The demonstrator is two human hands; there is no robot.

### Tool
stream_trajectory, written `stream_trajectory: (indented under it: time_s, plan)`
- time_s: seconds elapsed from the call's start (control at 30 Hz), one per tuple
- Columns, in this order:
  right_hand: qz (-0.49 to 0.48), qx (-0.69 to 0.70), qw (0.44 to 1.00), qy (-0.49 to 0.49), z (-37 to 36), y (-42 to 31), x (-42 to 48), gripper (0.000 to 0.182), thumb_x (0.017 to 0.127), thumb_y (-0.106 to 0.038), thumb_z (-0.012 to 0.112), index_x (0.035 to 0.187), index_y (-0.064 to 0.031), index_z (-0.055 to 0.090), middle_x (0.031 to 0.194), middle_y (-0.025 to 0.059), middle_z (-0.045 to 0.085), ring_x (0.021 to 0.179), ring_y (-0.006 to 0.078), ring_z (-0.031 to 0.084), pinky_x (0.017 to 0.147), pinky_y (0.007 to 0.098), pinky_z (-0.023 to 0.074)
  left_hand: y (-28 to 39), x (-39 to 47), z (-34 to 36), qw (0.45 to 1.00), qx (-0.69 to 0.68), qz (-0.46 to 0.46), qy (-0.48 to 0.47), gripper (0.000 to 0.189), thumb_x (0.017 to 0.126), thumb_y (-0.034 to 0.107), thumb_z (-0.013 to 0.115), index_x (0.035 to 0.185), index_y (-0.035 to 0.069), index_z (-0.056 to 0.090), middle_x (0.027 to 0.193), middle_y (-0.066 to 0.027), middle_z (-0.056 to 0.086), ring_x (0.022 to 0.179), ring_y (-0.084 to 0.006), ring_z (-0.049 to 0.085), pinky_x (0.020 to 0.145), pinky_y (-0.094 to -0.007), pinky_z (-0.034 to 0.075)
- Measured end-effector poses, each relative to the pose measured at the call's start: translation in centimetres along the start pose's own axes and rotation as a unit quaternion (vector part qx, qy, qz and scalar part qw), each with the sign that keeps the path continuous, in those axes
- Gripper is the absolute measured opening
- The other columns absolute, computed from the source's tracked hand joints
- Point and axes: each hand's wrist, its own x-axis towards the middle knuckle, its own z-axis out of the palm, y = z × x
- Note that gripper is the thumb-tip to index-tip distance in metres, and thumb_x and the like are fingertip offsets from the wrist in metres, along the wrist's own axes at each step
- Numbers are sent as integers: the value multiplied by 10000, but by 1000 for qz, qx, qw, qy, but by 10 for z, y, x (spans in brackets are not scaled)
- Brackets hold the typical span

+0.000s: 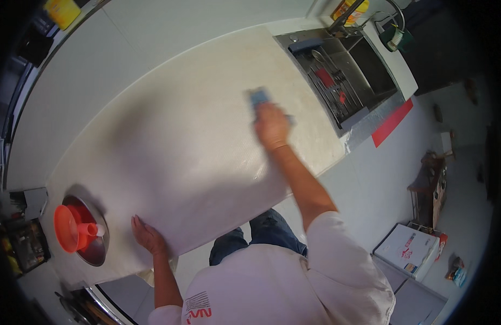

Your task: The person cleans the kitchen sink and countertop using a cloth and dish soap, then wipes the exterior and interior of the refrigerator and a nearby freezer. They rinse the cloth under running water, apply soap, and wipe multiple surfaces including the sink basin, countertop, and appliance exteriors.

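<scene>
A blue cloth (259, 96) is pressed under my right hand (272, 126) on the pale countertop (201, 154), left of the sink. Motion blur softens the cloth and fingers, and the palm hides part of the cloth. My left hand (149, 239) rests flat on the counter near its front edge, holding nothing. To the left of that hand stands a metal bowl (96, 255). Inside it lies an orange-red plastic funnel (65, 230), tilted, with its spout towards my left hand.
A stainless steel sink (366, 67) with a slatted rack (336, 87) is at upper right, beneath a faucet (346, 18). On the rack are a spoon (318, 56) and red items. A yellow container (350, 12) stands behind it. A white box (407, 248) sits at lower right.
</scene>
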Motion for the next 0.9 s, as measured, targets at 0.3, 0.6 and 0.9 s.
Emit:
stream_trajectory:
  time_s: [0.3, 0.6, 0.9]
  plan:
    - [327, -43, 942, 70, -72, 233, 30, 382, 805, -240, 559, 1116, -17, 571, 1073, 195, 611, 995, 334, 586, 839, 407, 450, -26, -5, 15, 1000, 8, -8, 15, 458, 795, 22, 431, 1252, -16, 445, 1296, -228, 435, 1217, -362, 401, 1050, -424, 296]
    - [-153, 110, 979, -83, -92, -122, -53, 213, 740, -134, 551, 935, -67, 605, 871, 139, 608, 801, 299, 594, 703, 422, 477, 33, -16, -36, 993, -104, -3, -56, 429, 858, 175, 505, 1255, 25, 441, 1290, -200, 448, 1218, -354, 396, 1022, -433, 308]
    - [-311, 210, 890, -258, -40, -238, -212, 316, 749, -189, 574, 1047, -88, 603, 1159, 89, 540, 1180, 232, 428, 1041, 478, 253, 27, -79, 10, 988, -118, 102, -17, 459, 903, 209, 413, 1303, -12, 372, 1310, -227, 418, 1214, -385, 396, 1024, -437, 314]
